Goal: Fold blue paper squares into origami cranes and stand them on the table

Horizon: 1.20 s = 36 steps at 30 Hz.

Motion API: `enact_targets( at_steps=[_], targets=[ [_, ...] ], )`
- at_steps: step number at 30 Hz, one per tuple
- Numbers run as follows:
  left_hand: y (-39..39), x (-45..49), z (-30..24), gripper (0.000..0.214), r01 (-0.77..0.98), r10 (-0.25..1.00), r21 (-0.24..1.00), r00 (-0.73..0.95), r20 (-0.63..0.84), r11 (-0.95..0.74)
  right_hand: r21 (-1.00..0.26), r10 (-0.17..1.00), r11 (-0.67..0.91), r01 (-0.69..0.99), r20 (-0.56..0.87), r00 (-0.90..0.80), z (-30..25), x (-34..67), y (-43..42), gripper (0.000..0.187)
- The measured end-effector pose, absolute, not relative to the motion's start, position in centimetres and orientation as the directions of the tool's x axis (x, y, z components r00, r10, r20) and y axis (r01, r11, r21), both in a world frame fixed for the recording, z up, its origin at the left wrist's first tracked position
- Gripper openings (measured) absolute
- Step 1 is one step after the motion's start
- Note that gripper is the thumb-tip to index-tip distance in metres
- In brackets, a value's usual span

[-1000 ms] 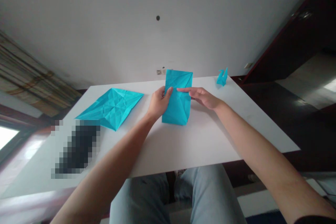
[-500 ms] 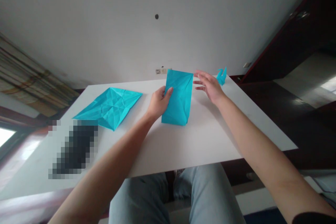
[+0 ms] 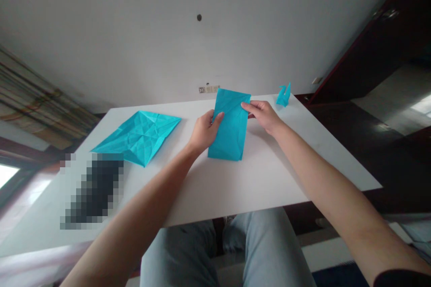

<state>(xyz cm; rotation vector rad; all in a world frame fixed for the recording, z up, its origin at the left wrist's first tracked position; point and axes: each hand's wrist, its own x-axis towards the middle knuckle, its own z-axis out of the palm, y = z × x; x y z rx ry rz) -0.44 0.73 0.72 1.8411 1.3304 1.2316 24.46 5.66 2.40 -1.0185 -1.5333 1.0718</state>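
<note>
A folded turquoise paper (image 3: 229,128), a long rectangle, lies on the white table (image 3: 235,179) in front of me. My left hand (image 3: 204,132) grips its left edge, thumb on top of the sheet. My right hand (image 3: 264,114) pinches the paper's far right edge near the top corner, fingers curled. Both forearms reach in from the bottom of the view.
A creased, unfolded turquoise sheet (image 3: 138,136) lies flat to the left. A small folded turquoise paper figure (image 3: 283,95) stands at the table's far right corner. A dark blurred object (image 3: 94,190) rests near the left front. A white wall rises behind the table.
My right hand lifted off the paper, swung out to the right with fingers spread, then came back and closed on the paper's far right edge. My left hand kept its hold.
</note>
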Motion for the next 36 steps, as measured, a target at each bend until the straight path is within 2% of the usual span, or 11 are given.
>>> enact_targets(
  at_steps=[3,11,15,17,19,21,23,26,29,36],
  targets=[
    [0.7,-0.4,0.8,0.052,0.437,0.932,0.827,0.088,0.352,-0.354,-0.956,0.955,0.282,0.075,0.272,-0.122,2.4,24.6,5.9,0.065],
    [0.5,-0.4,1.0,0.052,0.453,0.929,0.816,0.094,0.357,-0.359,-0.955,0.954,0.296,0.004,0.296,0.057,2.4,25.4,6.9,0.046],
    [0.7,-0.5,0.7,0.051,0.441,0.924,0.818,0.081,0.373,-0.369,-0.957,0.954,0.29,-0.026,0.286,0.086,3.0,26.1,7.0,0.053],
    [0.8,-0.6,0.5,0.051,0.409,0.925,0.835,0.07,0.373,-0.367,-0.971,0.971,0.24,-0.017,0.24,0.011,3.2,25.9,6.5,0.062],
    [0.9,-0.6,0.3,0.051,0.369,0.926,0.853,0.065,0.371,-0.368,-0.985,0.975,0.172,0.024,0.167,-0.148,3.0,25.2,5.6,0.068],
    [1.0,-0.7,0.2,0.051,0.348,0.925,0.86,0.065,0.374,-0.373,-0.99,0.934,0.123,0.075,0.09,-0.345,2.6,24.0,4.6,0.064],
    [1.1,-0.7,0.1,0.053,0.353,0.921,0.855,0.059,0.385,-0.38,-0.995,0.869,0.082,0.049,0.048,-0.492,1.9,22.9,3.9,0.06],
    [1.3,-0.8,0.0,0.059,0.34,0.917,0.858,0.035,0.397,-0.384,-0.999,0.843,0.042,-0.002,0.036,-0.537,1.1,22.2,3.6,0.065],
    [1.5,-0.8,0.0,0.062,0.269,0.915,0.879,0.027,0.402,-0.394,-0.998,0.832,0.054,0.032,0.028,-0.555,0.8,22.6,3.9,0.063],
    [1.8,-1.0,0.4,0.074,0.161,0.89,0.879,-0.011,0.455,-0.448,-0.995,0.703,0.093,0.042,0.036,-0.71,1.1,22.9,3.6,0.066]
  ],
)
